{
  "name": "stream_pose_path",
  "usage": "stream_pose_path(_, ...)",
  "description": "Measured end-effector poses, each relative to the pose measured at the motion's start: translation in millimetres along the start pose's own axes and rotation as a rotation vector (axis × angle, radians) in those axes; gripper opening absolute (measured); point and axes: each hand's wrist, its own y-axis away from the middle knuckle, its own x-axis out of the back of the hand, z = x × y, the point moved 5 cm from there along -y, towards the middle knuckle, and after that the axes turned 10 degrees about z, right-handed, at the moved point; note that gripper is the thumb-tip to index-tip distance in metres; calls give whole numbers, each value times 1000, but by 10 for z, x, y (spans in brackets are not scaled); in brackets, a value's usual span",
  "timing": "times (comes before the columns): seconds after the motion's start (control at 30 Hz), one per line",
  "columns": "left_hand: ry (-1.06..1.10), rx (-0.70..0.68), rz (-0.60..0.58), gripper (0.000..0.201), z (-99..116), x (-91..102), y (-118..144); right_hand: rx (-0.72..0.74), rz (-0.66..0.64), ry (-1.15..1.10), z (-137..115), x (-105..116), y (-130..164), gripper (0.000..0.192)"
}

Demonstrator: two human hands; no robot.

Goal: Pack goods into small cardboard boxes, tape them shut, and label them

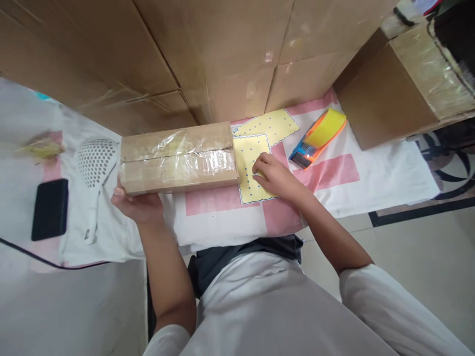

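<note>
The long brown box is held at its left end by the left hand, over the cloth. The yellow paper beside it is partly covered by the right hand, fingers bent; whether the paper is pinched cannot be told.

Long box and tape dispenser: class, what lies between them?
Two yellow sheets, the right hand over the lower one, and some cloth; the head view shows this.

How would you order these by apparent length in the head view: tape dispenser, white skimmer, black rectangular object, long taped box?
1. Long taped box
2. White skimmer
3. Tape dispenser
4. Black rectangular object
Nearness to the camera may affect this.
</note>
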Motion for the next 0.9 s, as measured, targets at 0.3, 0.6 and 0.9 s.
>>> stream_pose_path(0.3, 60, 28, 9, 43, -6, -1, 0, -135, 146, -176, 81, 153, -19, 11)
stream_pose_path(0.6, -26, 91, 37, 30, 91, 184, 66, -40, 149, 166, -30, 164, 124, 18)
stream_pose_path(0.9, -48, 8, 61, 28, 180, 207, 197, -38, 133, 213, 49, 195, -1019, 35)
